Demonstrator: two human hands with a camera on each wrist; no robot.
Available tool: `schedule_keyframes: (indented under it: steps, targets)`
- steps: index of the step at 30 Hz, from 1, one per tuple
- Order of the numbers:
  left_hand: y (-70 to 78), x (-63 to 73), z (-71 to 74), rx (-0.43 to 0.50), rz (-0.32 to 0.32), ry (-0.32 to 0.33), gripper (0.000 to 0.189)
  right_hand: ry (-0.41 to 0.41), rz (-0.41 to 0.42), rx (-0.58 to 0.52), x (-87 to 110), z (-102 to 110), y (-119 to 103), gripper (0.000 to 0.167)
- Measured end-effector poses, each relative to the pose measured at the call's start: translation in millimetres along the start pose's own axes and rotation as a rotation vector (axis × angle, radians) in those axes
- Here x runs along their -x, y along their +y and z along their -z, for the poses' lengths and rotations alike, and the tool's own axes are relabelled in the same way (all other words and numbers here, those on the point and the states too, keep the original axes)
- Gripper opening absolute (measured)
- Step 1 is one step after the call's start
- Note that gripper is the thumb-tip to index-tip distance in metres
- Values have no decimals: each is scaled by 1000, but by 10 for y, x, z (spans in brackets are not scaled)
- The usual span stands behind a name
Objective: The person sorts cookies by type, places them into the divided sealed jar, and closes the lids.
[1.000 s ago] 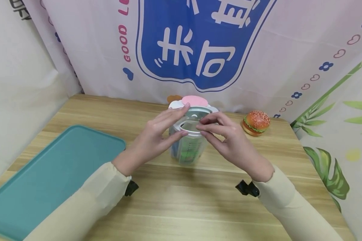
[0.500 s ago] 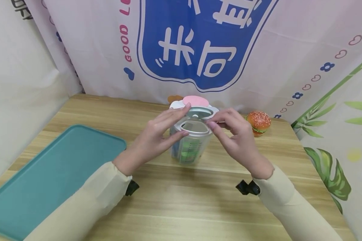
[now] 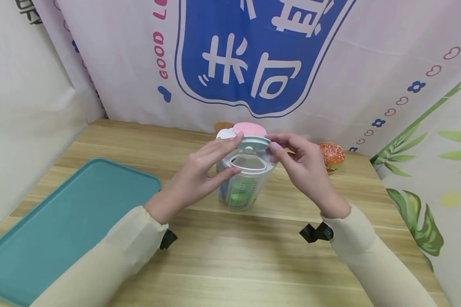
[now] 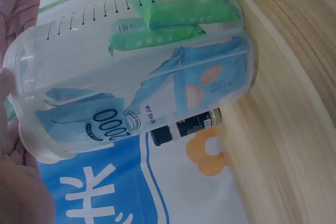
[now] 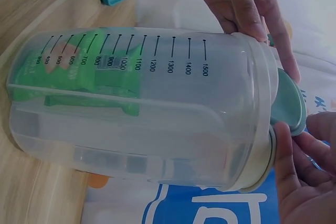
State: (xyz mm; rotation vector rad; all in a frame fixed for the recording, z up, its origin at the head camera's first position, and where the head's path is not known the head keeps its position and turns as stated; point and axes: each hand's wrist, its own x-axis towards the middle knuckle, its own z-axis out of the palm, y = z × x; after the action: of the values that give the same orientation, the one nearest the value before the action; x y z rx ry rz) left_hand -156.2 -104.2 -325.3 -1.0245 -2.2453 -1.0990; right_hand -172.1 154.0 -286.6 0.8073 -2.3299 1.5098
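Observation:
A clear plastic storage canister point(image 3: 243, 192) with a printed scale stands upright on the table. Green packets point(image 4: 184, 11) and blue packets point(image 4: 210, 72) are inside. Its white top bears a pink flap point(image 3: 249, 129) and a grey-green flap point(image 3: 255, 143); the grey-green one is raised, showing the opening below it. My left hand point(image 3: 194, 172) rests on the left of the canister's top, fingers extended, thumb near the front rim. My right hand point(image 3: 305, 168) pinches the right edge of the grey-green flap between thumb and fingers, as the right wrist view also shows.
A teal tray point(image 3: 80, 221) lies on the left of the wooden table point(image 3: 230, 268). A toy hamburger point(image 3: 331, 155) sits behind the right hand. In the left wrist view a small dark-capped bottle point(image 4: 191, 124) stands behind the canister. A printed curtain point(image 3: 130, 55) hangs behind the table.
My right hand has moved from the front opening back and right to the raised flap's edge, uncovering the opening. My left hand has stayed in place on the canister's top.

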Motion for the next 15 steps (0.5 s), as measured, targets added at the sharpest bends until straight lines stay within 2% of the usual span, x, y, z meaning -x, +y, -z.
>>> schedule_keyframes:
  steps: [3,7,15]
  targets:
    - [1,-5,-1,4,-4,1,73,-12,-24,34,-32,19,-5,21]
    - [4,-26,5,19,-2,7,72,-8,-53,27,-62,31,-13,18]
    - [47,-94,32,31,59,13,64,-8,-75,1,-89,40,-16,16]
